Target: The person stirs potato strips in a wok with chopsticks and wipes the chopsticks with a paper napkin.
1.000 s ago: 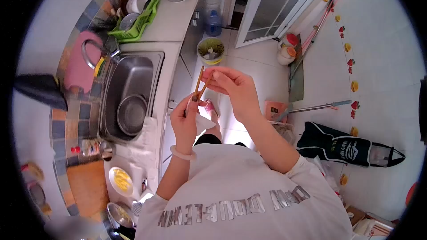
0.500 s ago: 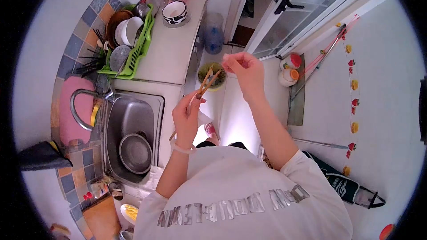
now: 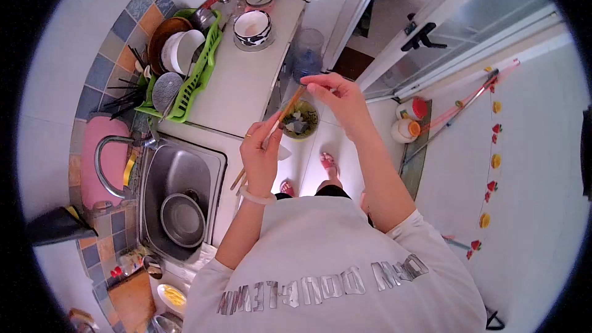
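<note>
My left hand (image 3: 260,153) is closed around a pair of wooden chopsticks (image 3: 290,108), whose back ends stick out below it by the wrist. Together, the chopsticks slant up to the right. At their upper tips, the thumb and forefinger of my right hand (image 3: 336,100) pinch the wood; any small thing between the fingers is too small to make out. Below the chopsticks stands a bin (image 3: 300,122) with dark and greenish waste inside.
Left of me is a steel sink (image 3: 213,166) with a round grey pan (image 3: 183,221) in it. A green dish rack (image 3: 200,77) and a cow-patterned bowl (image 3: 251,28) stand on the counter. Behind the bin is a large plastic bottle (image 3: 308,55); a door (image 3: 456,31) stands ajar.
The chopsticks' tips, spread before, have come together and risen to my right hand, which has moved onto them. My view has shifted, and both feet now show.
</note>
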A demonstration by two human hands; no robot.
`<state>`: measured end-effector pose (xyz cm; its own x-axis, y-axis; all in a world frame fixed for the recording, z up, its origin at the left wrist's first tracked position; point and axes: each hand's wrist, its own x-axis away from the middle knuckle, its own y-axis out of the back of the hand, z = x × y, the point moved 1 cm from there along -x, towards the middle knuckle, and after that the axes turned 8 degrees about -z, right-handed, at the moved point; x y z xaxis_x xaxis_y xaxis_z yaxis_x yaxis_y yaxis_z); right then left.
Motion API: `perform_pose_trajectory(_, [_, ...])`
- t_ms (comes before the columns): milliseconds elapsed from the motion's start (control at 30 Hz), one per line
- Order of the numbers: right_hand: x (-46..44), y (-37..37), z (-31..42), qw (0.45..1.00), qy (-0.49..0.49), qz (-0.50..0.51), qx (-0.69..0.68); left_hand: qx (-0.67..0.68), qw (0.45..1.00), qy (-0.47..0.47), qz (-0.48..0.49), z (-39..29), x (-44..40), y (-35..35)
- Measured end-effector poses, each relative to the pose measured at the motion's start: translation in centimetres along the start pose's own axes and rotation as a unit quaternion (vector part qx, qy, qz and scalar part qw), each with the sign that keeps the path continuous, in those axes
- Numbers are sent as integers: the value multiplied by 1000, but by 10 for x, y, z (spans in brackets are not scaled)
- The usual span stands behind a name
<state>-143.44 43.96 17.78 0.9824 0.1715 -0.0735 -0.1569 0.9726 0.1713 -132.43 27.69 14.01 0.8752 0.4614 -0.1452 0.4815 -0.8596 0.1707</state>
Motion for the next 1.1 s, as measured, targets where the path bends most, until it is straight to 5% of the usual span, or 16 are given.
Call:
perform_pose_trajectory(167, [-26,14,5,980,-106,107,-127,6,999,19,-41,-9,-7,-26])
perform_pose_trajectory(333, [-55,33,-4,892,-193,214,-347,32,995,20,-89,-22,-9,-63])
perform_pose_trajectory(933, [-93,72,-10,777,-244,380,-438,-23,963,9,-268,-59,10,-147])
perform_pose_trajectory(1033, [-95,73,-7,776,-253,381,-434,-109,950,-40,-289,-54,15,-150])
perform_pose_trajectory(1100, [-101,73,-12,832,-213,361,-364,-182,933,-87,-298,-50,16,-148])
